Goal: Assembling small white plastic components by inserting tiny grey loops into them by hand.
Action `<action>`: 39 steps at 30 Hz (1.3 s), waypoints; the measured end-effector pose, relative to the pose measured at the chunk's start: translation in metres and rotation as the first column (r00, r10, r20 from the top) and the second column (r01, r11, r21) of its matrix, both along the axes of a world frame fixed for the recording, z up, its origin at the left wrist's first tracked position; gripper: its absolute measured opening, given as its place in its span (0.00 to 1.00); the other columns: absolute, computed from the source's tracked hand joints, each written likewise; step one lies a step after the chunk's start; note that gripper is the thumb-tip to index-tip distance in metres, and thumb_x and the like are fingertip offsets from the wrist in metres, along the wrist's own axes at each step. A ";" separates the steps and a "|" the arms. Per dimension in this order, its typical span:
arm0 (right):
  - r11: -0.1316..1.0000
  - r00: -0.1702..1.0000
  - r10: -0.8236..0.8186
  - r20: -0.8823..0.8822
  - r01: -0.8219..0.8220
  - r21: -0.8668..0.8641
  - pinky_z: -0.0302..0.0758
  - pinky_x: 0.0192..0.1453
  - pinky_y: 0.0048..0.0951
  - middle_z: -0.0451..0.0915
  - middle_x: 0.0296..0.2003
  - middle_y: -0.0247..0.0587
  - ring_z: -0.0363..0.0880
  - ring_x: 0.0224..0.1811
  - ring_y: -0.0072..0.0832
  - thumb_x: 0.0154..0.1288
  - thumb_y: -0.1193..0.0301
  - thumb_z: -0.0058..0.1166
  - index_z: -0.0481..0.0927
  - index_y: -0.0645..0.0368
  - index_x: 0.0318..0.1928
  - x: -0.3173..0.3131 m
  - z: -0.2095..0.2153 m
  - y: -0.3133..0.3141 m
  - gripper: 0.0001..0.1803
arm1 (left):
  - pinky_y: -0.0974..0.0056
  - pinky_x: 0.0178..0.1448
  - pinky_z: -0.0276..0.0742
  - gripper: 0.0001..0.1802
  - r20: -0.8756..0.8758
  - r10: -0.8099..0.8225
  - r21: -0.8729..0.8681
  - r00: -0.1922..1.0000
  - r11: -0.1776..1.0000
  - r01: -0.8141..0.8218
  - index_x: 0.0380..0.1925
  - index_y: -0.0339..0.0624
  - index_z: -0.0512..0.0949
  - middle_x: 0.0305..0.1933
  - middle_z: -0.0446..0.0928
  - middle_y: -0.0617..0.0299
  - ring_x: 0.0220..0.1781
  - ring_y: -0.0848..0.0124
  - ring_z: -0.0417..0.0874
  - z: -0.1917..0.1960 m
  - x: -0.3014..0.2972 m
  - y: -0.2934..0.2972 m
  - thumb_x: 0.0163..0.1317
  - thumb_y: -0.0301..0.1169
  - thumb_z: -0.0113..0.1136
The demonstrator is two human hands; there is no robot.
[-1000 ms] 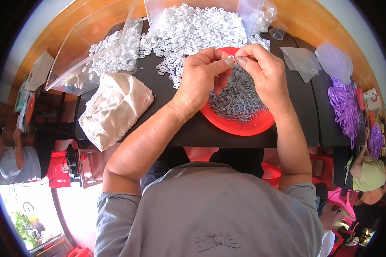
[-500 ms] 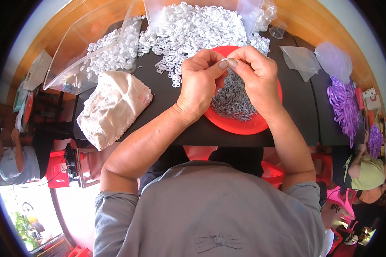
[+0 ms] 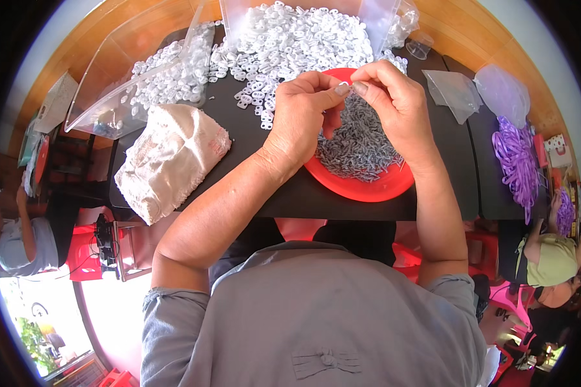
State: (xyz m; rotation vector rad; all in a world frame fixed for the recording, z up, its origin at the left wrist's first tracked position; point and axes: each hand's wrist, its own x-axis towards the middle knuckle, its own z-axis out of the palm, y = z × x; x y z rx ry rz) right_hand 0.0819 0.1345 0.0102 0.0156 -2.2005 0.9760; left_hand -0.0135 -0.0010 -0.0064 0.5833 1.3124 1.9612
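Observation:
A small white plastic piece (image 3: 344, 84) shows between thumb and forefinger of my left hand (image 3: 302, 116), which is closed in a pinch. Beside it my right hand (image 3: 399, 109) is closed too, thumb and forefinger together at the white piece; whatever is in that pinch is too small to make out. Both hands are over a red basin (image 3: 361, 192) holding a heap of grey screw-like pieces (image 3: 358, 148). Beyond them lies a large pile of small white two-holed plastic pieces (image 3: 297, 39), spilling onto the black table (image 3: 442, 155).
Left of my arms lies a crumpled cream cloth (image 3: 171, 158). Behind it is a clear plastic bin (image 3: 103, 119) with more white pieces. To the right are clear bags (image 3: 455, 90), a small clear cup (image 3: 419, 46) and purple ribbon (image 3: 516, 168). Other people sit at both sides.
My right hand has moved slightly right and up, so the fingertips of the two hands are less pressed together. The left hand has shifted very little.

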 end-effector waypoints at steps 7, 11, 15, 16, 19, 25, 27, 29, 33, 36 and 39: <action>0.998 1.000 -0.001 0.015 0.000 0.062 0.68 0.33 0.19 0.76 0.27 0.31 0.70 0.29 0.15 0.66 0.79 0.54 0.76 0.66 0.36 0.002 -0.004 0.002 0.02 | 0.73 0.20 0.64 0.07 -0.086 -0.018 -0.066 0.996 0.998 0.012 0.32 0.35 0.77 0.24 0.75 0.63 0.19 0.77 0.73 0.002 -0.001 0.000 0.65 0.29 0.60; 1.000 0.999 0.009 0.032 -0.010 0.024 0.67 0.32 0.18 0.76 0.26 0.31 0.70 0.28 0.14 0.66 0.80 0.54 0.76 0.66 0.35 0.001 -0.007 0.000 0.02 | 0.74 0.19 0.62 0.07 -0.160 0.013 -0.127 0.987 0.991 -0.033 0.32 0.35 0.77 0.23 0.74 0.64 0.18 0.78 0.71 0.000 -0.001 0.001 0.65 0.28 0.60; 1.000 1.000 -0.009 0.030 0.009 0.000 0.67 0.31 0.18 0.76 0.25 0.30 0.69 0.28 0.13 0.65 0.80 0.55 0.76 0.66 0.35 0.000 -0.013 -0.006 0.02 | 0.74 0.18 0.60 0.07 -0.090 0.034 -0.100 0.995 0.994 -0.043 0.31 0.35 0.76 0.23 0.74 0.65 0.17 0.79 0.70 -0.005 0.003 0.002 0.65 0.27 0.59; 0.999 0.999 -0.013 0.043 0.015 -0.040 0.67 0.32 0.18 0.76 0.26 0.29 0.70 0.28 0.13 0.65 0.80 0.55 0.77 0.66 0.35 0.000 -0.014 -0.010 0.02 | 0.74 0.17 0.59 0.06 -0.065 0.048 -0.080 0.997 0.995 -0.053 0.31 0.35 0.76 0.22 0.73 0.65 0.17 0.79 0.69 -0.006 0.004 0.002 0.65 0.27 0.59; 0.988 0.999 0.003 0.053 0.006 -0.155 0.68 0.33 0.18 0.76 0.26 0.29 0.71 0.28 0.13 0.65 0.81 0.55 0.77 0.65 0.34 0.000 -0.017 -0.014 0.02 | 0.74 0.16 0.58 0.06 -0.034 0.061 -0.036 0.998 0.997 -0.062 0.31 0.35 0.76 0.22 0.73 0.65 0.16 0.79 0.68 -0.006 0.005 0.001 0.65 0.26 0.58; 0.963 0.982 0.045 0.182 0.006 -0.269 0.69 0.35 0.19 0.76 0.25 0.30 0.73 0.29 0.15 0.68 0.75 0.53 0.79 0.65 0.34 -0.011 -0.008 -0.002 0.06 | 0.73 0.15 0.57 0.06 -0.083 0.097 -0.056 0.992 0.993 -0.102 0.30 0.36 0.76 0.21 0.73 0.65 0.15 0.79 0.67 -0.010 -0.001 0.003 0.65 0.27 0.58; 0.963 0.935 -0.028 0.353 0.120 -0.243 0.69 0.35 0.20 0.75 0.23 0.29 0.72 0.28 0.15 0.70 0.68 0.51 0.81 0.64 0.36 -0.017 0.010 0.009 0.12 | 0.73 0.15 0.58 0.07 -0.012 0.116 -0.091 0.993 0.989 -0.117 0.30 0.36 0.76 0.21 0.72 0.65 0.15 0.79 0.68 -0.009 -0.002 0.002 0.65 0.28 0.59; 0.985 0.932 -0.171 0.321 0.170 0.030 0.70 0.35 0.22 0.76 0.22 0.31 0.74 0.28 0.17 0.68 0.66 0.53 0.82 0.62 0.37 -0.039 0.012 0.041 0.11 | 0.73 0.14 0.57 0.07 -0.010 0.115 -0.066 0.993 0.991 -0.116 0.29 0.36 0.76 0.21 0.72 0.65 0.15 0.79 0.68 -0.005 0.001 0.002 0.64 0.28 0.59; 0.827 0.807 -0.465 0.365 0.248 0.505 0.76 0.43 0.42 0.85 0.35 0.44 0.83 0.40 0.43 0.60 0.65 0.54 0.85 0.52 0.37 -0.098 0.011 0.067 0.10 | 0.73 0.14 0.56 0.06 0.004 0.101 -0.056 0.995 0.993 -0.100 0.29 0.36 0.76 0.21 0.73 0.65 0.14 0.79 0.67 -0.005 0.001 0.002 0.63 0.27 0.59; 0.759 0.763 -0.486 0.426 0.127 0.639 0.77 0.45 0.43 0.85 0.35 0.43 0.83 0.41 0.41 0.58 0.63 0.55 0.86 0.52 0.37 -0.124 -0.003 0.071 0.11 | 0.72 0.14 0.56 0.06 0.046 0.089 -0.033 0.995 0.996 -0.087 0.29 0.36 0.76 0.21 0.72 0.65 0.13 0.78 0.67 -0.007 -0.002 0.002 0.62 0.27 0.60; 0.764 0.702 -0.513 0.493 0.113 0.635 0.76 0.46 0.41 0.85 0.36 0.42 0.83 0.42 0.40 0.57 0.62 0.59 0.86 0.50 0.38 -0.135 -0.009 0.073 0.11 | 0.72 0.14 0.56 0.06 0.077 0.083 -0.066 0.994 0.995 -0.078 0.29 0.36 0.76 0.20 0.72 0.65 0.13 0.78 0.68 -0.006 -0.004 0.001 0.62 0.27 0.60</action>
